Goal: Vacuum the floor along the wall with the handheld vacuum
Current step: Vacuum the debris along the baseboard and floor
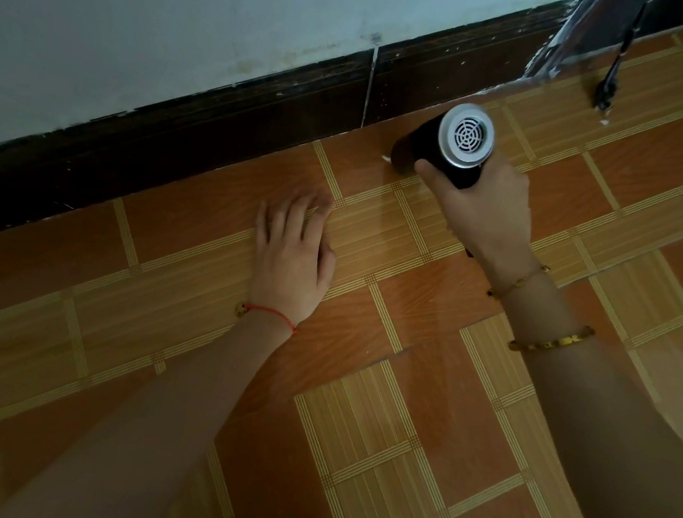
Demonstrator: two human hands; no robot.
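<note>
Head view: the right hand (486, 208) wraps around the black handheld vacuum (449, 145), its nozzle down by the dark baseboard (196, 144). A white crumb (385, 159), perhaps paper, lies beside it. The left hand (293, 251) rests spread on the tiled floor (393, 425); a black plug (604, 95) lies farther along.

Black plug (606, 91) on a cord, beside a plastic-wrapped post (568, 39) at top right.

Open floor (397, 403) all along the dark skirting (213, 147); only a dangling cord (608, 86) and a door frame (566, 38) block ahead.
</note>
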